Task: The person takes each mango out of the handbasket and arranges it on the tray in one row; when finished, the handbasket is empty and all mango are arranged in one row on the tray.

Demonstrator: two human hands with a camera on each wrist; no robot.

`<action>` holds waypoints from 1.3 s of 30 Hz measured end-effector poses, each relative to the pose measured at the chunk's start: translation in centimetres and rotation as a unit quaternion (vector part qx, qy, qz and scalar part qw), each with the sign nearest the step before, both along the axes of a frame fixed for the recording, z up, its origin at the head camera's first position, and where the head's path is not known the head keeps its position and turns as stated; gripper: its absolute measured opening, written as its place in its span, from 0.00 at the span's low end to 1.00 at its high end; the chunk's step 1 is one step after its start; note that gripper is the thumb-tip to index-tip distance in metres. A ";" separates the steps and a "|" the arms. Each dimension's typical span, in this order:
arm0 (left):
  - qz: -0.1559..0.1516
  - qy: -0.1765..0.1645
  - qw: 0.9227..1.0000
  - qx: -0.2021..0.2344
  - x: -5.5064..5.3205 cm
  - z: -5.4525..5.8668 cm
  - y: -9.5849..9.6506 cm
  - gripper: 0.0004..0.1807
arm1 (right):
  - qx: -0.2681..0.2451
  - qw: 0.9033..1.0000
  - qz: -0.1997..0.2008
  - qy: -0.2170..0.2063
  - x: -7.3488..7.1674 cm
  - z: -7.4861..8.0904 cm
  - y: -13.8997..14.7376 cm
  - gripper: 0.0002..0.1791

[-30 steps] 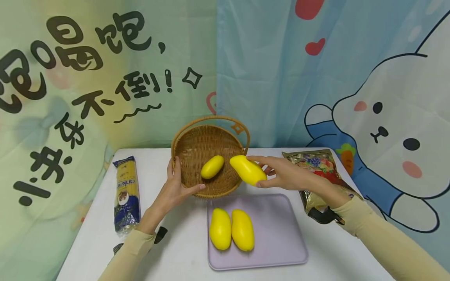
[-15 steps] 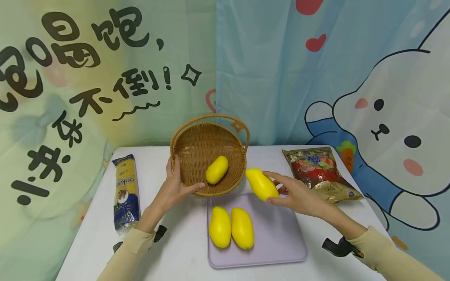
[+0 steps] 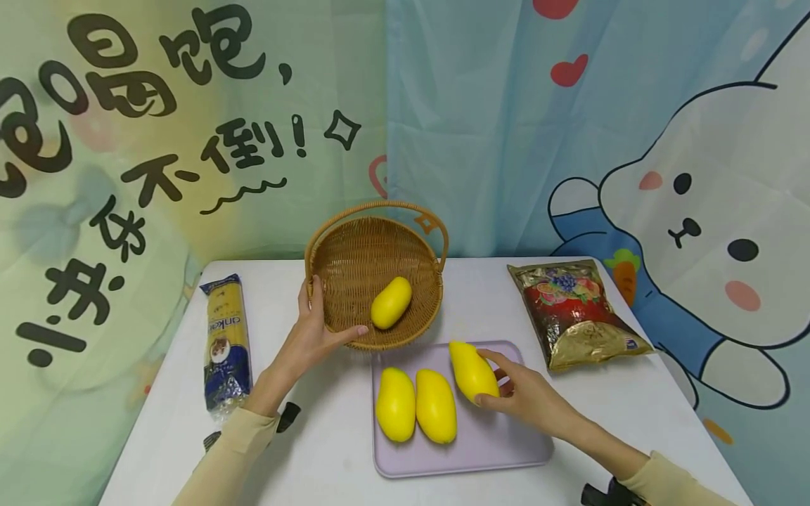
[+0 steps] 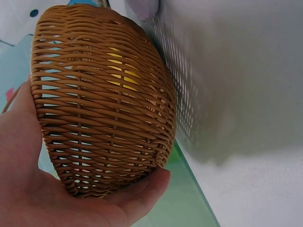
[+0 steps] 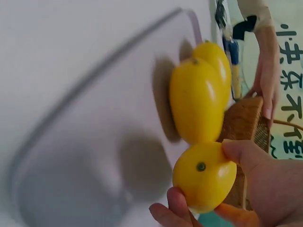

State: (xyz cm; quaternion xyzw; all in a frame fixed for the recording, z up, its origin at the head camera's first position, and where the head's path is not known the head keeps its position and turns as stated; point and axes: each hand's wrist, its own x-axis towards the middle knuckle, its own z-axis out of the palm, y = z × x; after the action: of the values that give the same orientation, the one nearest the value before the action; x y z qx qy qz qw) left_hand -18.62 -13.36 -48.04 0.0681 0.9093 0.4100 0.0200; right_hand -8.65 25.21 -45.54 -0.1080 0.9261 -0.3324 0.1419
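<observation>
My left hand [image 3: 314, 325] grips the left side of a brown wicker basket [image 3: 344, 260], which is tilted with its opening toward me. Inside the basket lies one yellow mango [image 3: 391, 303]. My right hand [image 3: 530, 393] holds another mango [image 3: 471, 370] between thumb and fingers, above the right part of a pale purple tray [image 3: 500, 450]. In the right wrist view a shadow shows on the tray beside this held mango [image 5: 204, 177]. Two more mangoes, a left one [image 3: 396, 405] and a right one [image 3: 436, 407], lie side by side on the tray's left half.
A yellow and blue plastic packet [image 3: 226, 344] lies at the table's left. On the right is a red and gold bag [image 3: 572, 309]. A printed curtain [image 3: 468, 140] hangs behind the white table [image 3: 304, 450].
My right hand has carried its mango away from the basket, down and over the tray. The mango inside the basket has shifted slightly right. My left hand keeps its hold on the basket.
</observation>
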 end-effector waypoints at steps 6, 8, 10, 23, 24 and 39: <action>0.001 -0.002 1.000 -0.001 0.1 0.1 0.0 0.76 | -0.005 1.000 -0.014 -0.013 1.4 -1.5 -0.4 0.44; 0.001 -0.003 1.000 -0.001 0.1 0.2 0.0 0.76 | -0.002 1.000 -0.020 -0.013 1.7 -2.0 -0.6 0.45; 0.000 -0.002 1.000 0.000 0.1 0.1 0.0 0.76 | 0.000 1.000 -0.027 -0.012 2.0 -2.3 -0.7 0.45; 0.000 0.004 1.000 0.000 0.0 0.0 0.1 0.75 | -0.004 0.999 -0.041 0.015 2.9 -2.9 -1.4 0.48; -0.001 0.005 1.000 -0.002 0.0 0.0 0.1 0.75 | 0.000 0.999 -0.041 0.017 3.0 -2.9 -1.5 0.49; 0.002 0.002 1.000 -0.001 0.0 0.0 0.1 0.76 | 0.038 0.997 -0.066 -0.015 2.5 -1.5 -1.6 0.53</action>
State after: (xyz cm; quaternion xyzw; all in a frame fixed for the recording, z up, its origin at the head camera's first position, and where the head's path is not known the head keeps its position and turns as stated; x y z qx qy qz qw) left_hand -18.59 -13.26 -48.02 0.0667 0.9099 0.4090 0.0175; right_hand -6.11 23.62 -47.08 -0.0363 0.9410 -0.3072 0.1373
